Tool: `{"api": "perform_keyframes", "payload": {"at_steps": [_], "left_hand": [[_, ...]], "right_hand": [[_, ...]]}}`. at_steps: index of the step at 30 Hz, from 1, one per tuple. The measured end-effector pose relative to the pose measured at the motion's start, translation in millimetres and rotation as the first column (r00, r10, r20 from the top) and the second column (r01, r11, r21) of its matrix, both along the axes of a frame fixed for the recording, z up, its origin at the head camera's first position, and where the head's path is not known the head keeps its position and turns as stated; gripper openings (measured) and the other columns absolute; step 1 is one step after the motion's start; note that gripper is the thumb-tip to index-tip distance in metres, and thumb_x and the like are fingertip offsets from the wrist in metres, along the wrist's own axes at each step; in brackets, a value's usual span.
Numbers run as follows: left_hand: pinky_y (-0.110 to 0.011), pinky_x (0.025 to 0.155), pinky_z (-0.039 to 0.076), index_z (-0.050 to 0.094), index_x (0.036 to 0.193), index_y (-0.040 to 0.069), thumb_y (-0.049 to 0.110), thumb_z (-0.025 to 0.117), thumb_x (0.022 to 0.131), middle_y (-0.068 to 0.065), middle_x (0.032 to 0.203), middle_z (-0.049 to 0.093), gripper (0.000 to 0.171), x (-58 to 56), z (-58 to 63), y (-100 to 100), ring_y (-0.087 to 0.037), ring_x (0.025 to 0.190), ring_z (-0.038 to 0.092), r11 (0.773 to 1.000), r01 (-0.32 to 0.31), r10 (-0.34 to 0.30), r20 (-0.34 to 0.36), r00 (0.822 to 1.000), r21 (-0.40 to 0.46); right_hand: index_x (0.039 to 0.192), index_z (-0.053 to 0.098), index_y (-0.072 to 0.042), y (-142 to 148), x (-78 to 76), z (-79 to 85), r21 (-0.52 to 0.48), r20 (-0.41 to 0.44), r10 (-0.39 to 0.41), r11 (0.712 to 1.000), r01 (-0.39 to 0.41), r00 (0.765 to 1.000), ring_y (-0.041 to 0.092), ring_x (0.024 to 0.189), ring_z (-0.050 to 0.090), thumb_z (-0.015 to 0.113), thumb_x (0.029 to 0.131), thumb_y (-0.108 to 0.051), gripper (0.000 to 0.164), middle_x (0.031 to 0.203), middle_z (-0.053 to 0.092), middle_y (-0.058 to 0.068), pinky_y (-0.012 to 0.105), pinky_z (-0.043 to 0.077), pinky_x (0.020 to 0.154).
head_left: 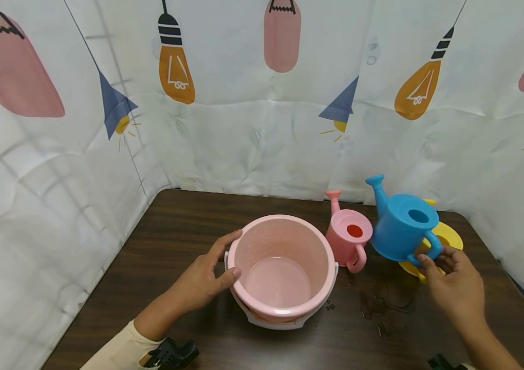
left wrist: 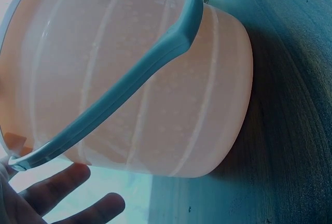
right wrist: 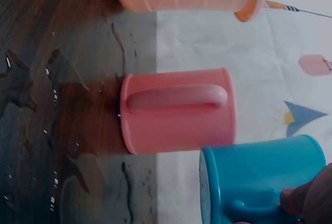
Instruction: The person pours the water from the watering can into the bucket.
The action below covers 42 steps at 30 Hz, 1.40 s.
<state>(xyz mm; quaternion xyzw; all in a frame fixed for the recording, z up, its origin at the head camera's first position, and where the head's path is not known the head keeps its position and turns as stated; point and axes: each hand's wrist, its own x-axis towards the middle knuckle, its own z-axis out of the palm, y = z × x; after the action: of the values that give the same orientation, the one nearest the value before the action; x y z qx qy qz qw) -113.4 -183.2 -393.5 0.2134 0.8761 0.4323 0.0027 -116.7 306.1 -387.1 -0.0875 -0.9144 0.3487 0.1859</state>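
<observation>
A pale wall covering (head_left: 253, 133) printed with bulbs and lamps rises in creased folds behind a dark wood-grain table (head_left: 174, 226), whose far edge runs close along it. At the left, a cream sleeve (head_left: 118, 347) reaches in with a black wrist device (head_left: 174, 354) below its cuff. The left hand (head_left: 206, 277) rests at the near-left side of a pink bucket (head_left: 285, 311), fingers spread apart; its thumb and forefinger touch the rim rather than wrap round it. The bucket stands upright left of the table's middle, with its white handle (head_left: 276, 325) hanging down around the front. Just right of it, beside the rim, a small pink watering can (head_left: 342, 241) stands upright, spout toward the wall, taking up the space between bucket and blue can. Wet patches (head_left: 377, 306) glisten on the wood in front. Next comes the blue watering can (head_left: 393, 236), raised clear of the table. It blocks much of a yellow object (head_left: 451, 235) behind it, so its full shape cannot be told. At the far right, the right hand (head_left: 461, 288) clamps the blue can's handle between thumb and fingers.
</observation>
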Motion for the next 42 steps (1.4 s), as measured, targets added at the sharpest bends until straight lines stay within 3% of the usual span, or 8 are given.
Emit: {"api": "perform_keyframes", "payload": {"at_steps": [2, 8, 9, 14, 31, 35, 38, 42], "left_hand": [[-0.053, 0.083, 0.05, 0.027, 0.159, 0.036, 0.041, 0.061, 0.097, -0.001, 0.119, 0.067, 0.071, -0.1, -0.1, -0.1, -0.023, 0.107, 0.064, 1.0, 0.0, 0.0, -0.003, 1.0, -0.001], [-0.052, 0.083, 0.051, 0.027, 0.16, 0.036, 0.041, 0.061, 0.097, -0.001, 0.118, 0.067, 0.071, -0.1, 0.1, 0.2, -0.021, 0.107, 0.064, 1.0, 0.001, -0.001, -0.006, 1.0, -0.003], [-0.052, 0.083, 0.051, 0.027, 0.16, 0.035, 0.041, 0.061, 0.097, -0.001, 0.118, 0.067, 0.071, 0.0, 0.1, 0.2, -0.021, 0.107, 0.064, 1.0, 0.001, -0.001, -0.006, 1.0, -0.004], [-0.051, 0.083, 0.051, 0.028, 0.16, 0.036, 0.041, 0.061, 0.097, 0.0, 0.117, 0.067, 0.071, 0.5, 0.5, 0.2, -0.019, 0.105, 0.064, 1.0, 0.002, -0.002, -0.008, 1.0, 0.002], [-0.051, 0.083, 0.051, 0.028, 0.16, 0.035, 0.04, 0.061, 0.097, 0.0, 0.121, 0.066, 0.071, 1.1, -0.4, -0.1, -0.019, 0.107, 0.063, 1.0, -0.001, 0.001, -0.009, 1.0, 0.003], [-0.051, 0.083, 0.051, 0.028, 0.16, 0.034, 0.04, 0.061, 0.097, 0.001, 0.119, 0.066, 0.071, 0.9, -0.2, -0.2, -0.018, 0.106, 0.063, 1.0, 0.003, -0.003, -0.015, 1.0, 0.004], [-0.05, 0.083, 0.051, 0.028, 0.16, 0.034, 0.04, 0.061, 0.098, 0.001, 0.117, 0.066, 0.071, 0.6, -0.1, -0.2, -0.018, 0.105, 0.063, 1.0, 0.006, -0.006, -0.016, 1.0, 0.005], [-0.05, 0.083, 0.051, 0.027, 0.16, 0.034, 0.04, 0.061, 0.098, 0.001, 0.118, 0.066, 0.071, 0.4, -0.1, -0.1, -0.019, 0.105, 0.064, 1.0, 0.007, -0.007, -0.016, 1.0, 0.003]], "right_hand": [[0.127, 0.054, 0.008, -2.2, -1.4, -2.5, -0.008, 0.004, -0.008, 1.0, 0.008, 1.0, -0.005, 0.085, 0.06, 0.068, 0.1, -0.029, 0.048, 0.116, 0.067, 0.032, 0.01, 0.04, 0.061], [0.124, 0.056, 0.008, -6.5, -4.9, -10.4, -0.033, 0.002, -0.018, 0.999, 0.018, 1.0, -0.015, 0.076, 0.054, 0.07, 0.099, -0.025, 0.044, 0.114, 0.068, 0.033, 0.012, 0.041, 0.06], [0.124, 0.057, 0.008, -7.4, -5.4, -11.6, -0.032, 0.001, -0.02, 0.999, 0.021, 1.0, -0.02, 0.075, 0.047, 0.07, 0.099, -0.024, 0.043, 0.113, 0.068, 0.032, 0.011, 0.041, 0.06], [0.125, 0.056, 0.01, -10.8, -8.8, -17.6, -0.063, -0.011, -0.019, 0.998, 0.018, 1.0, -0.024, 0.075, 0.045, 0.071, 0.098, -0.019, 0.042, 0.114, 0.068, 0.034, 0.008, 0.041, 0.061], [0.121, 0.057, 0.009, -16.0, -16.9, -39.1, -0.11, 0.052, -0.008, 0.994, 0.014, 0.999, -0.017, 0.07, 0.052, 0.071, 0.098, -0.02, 0.04, 0.11, 0.069, 0.032, 0.012, 0.045, 0.059], [0.121, 0.056, 0.008, -15.4, -18.7, -43.7, -0.101, 0.077, -0.014, 0.995, 0.022, 0.997, -0.007, 0.071, 0.059, 0.071, 0.098, -0.023, 0.041, 0.109, 0.07, 0.031, 0.016, 0.046, 0.057], [0.12, 0.056, 0.008, -16.1, -19.2, -46.2, -0.088, 0.094, -0.024, 0.996, 0.032, 0.995, 0.014, 0.077, 0.07, 0.071, 0.098, -0.024, 0.041, 0.108, 0.07, 0.031, 0.019, 0.047, 0.057], [0.119, 0.056, 0.008, -16.4, -19.7, -49.1, -0.077, 0.105, -0.028, 0.996, 0.036, 0.994, 0.035, 0.087, 0.072, 0.07, 0.099, -0.024, 0.04, 0.107, 0.07, 0.031, 0.021, 0.046, 0.057]]}}
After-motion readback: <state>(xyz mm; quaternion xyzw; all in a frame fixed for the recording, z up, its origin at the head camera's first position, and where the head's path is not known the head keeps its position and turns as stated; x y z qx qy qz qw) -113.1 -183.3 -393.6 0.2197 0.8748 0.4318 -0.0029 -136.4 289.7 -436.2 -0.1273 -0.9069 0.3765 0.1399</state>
